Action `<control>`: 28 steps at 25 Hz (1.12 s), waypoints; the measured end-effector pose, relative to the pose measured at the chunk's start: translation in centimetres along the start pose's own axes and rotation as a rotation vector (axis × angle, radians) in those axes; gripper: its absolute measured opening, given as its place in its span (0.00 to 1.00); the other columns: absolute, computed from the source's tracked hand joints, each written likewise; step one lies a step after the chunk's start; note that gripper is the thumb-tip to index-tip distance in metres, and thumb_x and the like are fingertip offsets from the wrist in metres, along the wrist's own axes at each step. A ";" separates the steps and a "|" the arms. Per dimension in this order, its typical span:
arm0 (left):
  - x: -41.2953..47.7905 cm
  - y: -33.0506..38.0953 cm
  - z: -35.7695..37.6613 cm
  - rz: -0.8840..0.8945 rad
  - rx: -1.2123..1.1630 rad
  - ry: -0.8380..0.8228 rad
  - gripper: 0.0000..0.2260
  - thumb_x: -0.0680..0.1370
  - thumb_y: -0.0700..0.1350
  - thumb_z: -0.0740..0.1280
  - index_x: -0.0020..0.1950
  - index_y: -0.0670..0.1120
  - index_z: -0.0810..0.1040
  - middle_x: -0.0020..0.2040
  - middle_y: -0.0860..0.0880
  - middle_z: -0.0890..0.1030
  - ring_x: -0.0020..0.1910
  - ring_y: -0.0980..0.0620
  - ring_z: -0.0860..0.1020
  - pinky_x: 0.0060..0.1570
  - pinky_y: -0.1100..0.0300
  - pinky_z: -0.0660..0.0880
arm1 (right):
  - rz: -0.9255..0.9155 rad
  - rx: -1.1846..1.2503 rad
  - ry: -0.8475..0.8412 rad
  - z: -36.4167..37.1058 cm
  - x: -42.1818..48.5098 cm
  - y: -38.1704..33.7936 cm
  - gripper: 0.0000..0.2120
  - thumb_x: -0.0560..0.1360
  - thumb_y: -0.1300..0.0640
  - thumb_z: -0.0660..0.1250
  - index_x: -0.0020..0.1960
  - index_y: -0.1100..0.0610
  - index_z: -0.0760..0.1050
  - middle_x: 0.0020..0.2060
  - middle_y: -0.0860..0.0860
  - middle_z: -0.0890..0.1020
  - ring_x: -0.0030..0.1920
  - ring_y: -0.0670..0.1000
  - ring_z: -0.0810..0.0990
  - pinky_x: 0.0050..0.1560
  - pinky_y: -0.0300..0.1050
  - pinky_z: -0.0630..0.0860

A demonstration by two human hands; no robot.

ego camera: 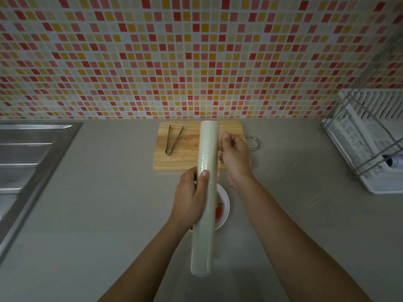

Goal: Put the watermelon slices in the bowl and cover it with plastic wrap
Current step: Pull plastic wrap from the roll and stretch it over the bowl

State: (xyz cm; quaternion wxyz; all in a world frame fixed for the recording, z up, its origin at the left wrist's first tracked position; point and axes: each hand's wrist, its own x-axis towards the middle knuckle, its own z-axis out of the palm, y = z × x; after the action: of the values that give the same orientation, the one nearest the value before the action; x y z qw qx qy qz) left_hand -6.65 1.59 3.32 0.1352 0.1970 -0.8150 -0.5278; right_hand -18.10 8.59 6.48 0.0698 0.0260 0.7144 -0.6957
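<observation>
left hand point(192, 197) grips plastic wrap roll point(206, 192) | right hand point(234, 158) pinches film | bowl point(224, 205) beneath

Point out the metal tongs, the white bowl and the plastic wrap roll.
Metal tongs point(172, 139), head view, on one arm.
White bowl point(224, 205), head view, right rim.
Plastic wrap roll point(207, 149), head view, upper barrel.

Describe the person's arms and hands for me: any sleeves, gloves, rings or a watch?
Both forearms are bare as far as the frame shows, with no sleeves in view. The left hand and right hand wear no gloves. No watch, bracelet or ring is visible. Thumbnails look short and unpainted.
</observation>
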 end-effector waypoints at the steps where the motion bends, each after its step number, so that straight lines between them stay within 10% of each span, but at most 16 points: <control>1: 0.0 0.0 0.1 -0.007 -0.007 0.007 0.13 0.80 0.55 0.55 0.50 0.51 0.76 0.45 0.51 0.79 0.45 0.56 0.77 0.44 0.59 0.74 | -0.096 -0.110 0.050 0.0 0.0 0.1 0.08 0.79 0.52 0.58 0.44 0.54 0.71 0.37 0.48 0.78 0.38 0.47 0.77 0.40 0.34 0.73; 8: -0.5 0.3 -0.5 -0.097 -0.165 0.045 0.15 0.80 0.57 0.54 0.45 0.53 0.78 0.43 0.53 0.80 0.41 0.62 0.77 0.43 0.63 0.70 | -0.397 -0.261 0.210 -0.6 0.7 1.2 0.08 0.79 0.56 0.58 0.46 0.57 0.73 0.38 0.51 0.78 0.37 0.50 0.76 0.35 0.32 0.67; 14: 0.4 -0.2 -0.5 -0.282 -0.289 -0.088 0.17 0.80 0.56 0.55 0.49 0.48 0.79 0.44 0.47 0.83 0.43 0.51 0.81 0.47 0.54 0.77 | -0.104 -0.171 0.163 -1.4 1.8 4.3 0.10 0.80 0.54 0.57 0.48 0.58 0.74 0.38 0.52 0.77 0.39 0.52 0.76 0.42 0.46 0.73; 18: 1.0 -0.9 -0.3 -0.335 -0.221 -0.097 0.20 0.81 0.56 0.51 0.49 0.46 0.78 0.46 0.45 0.81 0.45 0.49 0.80 0.49 0.52 0.75 | 0.138 0.151 0.206 -2.3 2.1 3.8 0.14 0.80 0.50 0.51 0.41 0.50 0.72 0.35 0.49 0.76 0.34 0.46 0.74 0.33 0.39 0.72; 23: 2.1 -1.5 -0.6 -0.309 -0.076 -0.076 0.22 0.80 0.58 0.49 0.59 0.46 0.76 0.54 0.44 0.80 0.52 0.46 0.77 0.54 0.50 0.73 | 0.419 -0.089 -0.220 -3.3 -1.2 5.3 0.19 0.76 0.39 0.56 0.43 0.53 0.75 0.40 0.50 0.81 0.39 0.48 0.80 0.37 0.41 0.78; 28: 2.1 -1.8 -0.2 -0.241 0.051 -0.086 0.20 0.80 0.57 0.49 0.62 0.52 0.75 0.53 0.48 0.79 0.52 0.48 0.76 0.50 0.54 0.69 | 0.386 0.078 -0.177 -3.1 -3.4 6.2 0.15 0.70 0.42 0.68 0.39 0.54 0.79 0.35 0.47 0.83 0.36 0.44 0.81 0.38 0.37 0.80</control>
State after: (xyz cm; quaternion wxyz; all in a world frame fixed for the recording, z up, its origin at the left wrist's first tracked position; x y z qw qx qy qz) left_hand -8.10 -0.20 1.81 0.0304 0.2741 -0.8037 -0.5272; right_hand -14.06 12.03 0.87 0.2631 0.1036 0.6597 -0.6963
